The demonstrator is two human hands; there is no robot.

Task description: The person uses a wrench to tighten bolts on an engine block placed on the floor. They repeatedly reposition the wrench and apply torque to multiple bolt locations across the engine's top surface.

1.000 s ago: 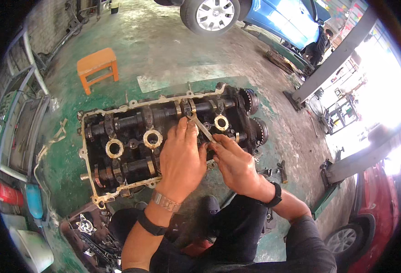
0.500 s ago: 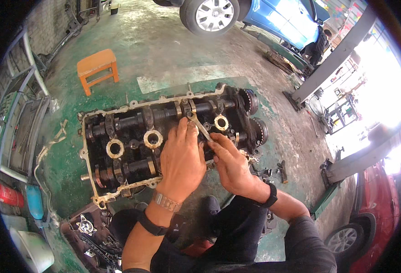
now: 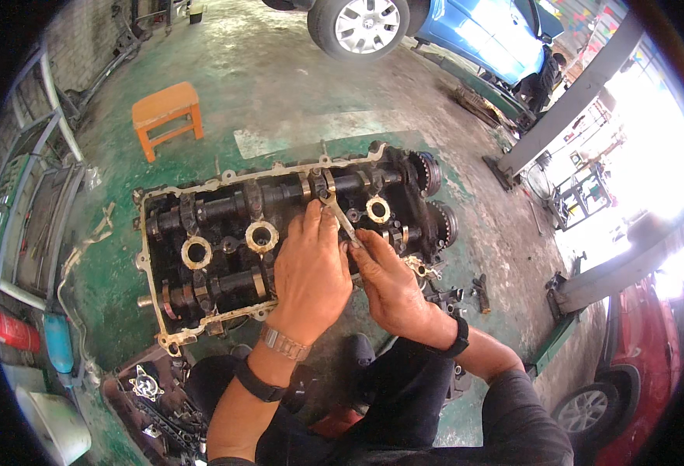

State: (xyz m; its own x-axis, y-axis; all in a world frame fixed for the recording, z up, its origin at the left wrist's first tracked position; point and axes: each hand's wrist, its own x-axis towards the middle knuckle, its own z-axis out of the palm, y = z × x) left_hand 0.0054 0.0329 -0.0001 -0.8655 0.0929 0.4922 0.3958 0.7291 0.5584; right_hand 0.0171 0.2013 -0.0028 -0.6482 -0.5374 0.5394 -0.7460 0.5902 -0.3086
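A greasy cylinder head point(image 3: 225, 177) with two camshafts lies in front of me on the floor. My right hand point(image 3: 392, 283) is closed round the lower end of a metal wrench point(image 3: 343, 223). The wrench's far end sits at a camshaft bearing cap point(image 3: 321, 183) on the far camshaft. My left hand point(image 3: 312, 268) lies over the middle of the cylinder head, its fingertips pressed on the wrench near that end and its thumb close to the handle. The near camshaft is partly hidden under my left hand. Two toothed sprockets point(image 3: 440, 223) stand at the right end.
A tray point(image 3: 128, 404) of loose engine parts lies at the lower left. An orange stool point(image 3: 165, 109) stands beyond the cylinder head. A lift post point(image 3: 571, 101), a raised blue car point(image 3: 474, 35) and a red car point(image 3: 645, 365) are to the right. Someone crouches by the blue car.
My right hand has shifted slightly left with the handle end of the wrench, so the wrench has turned a little. My left hand stays nearly in place.
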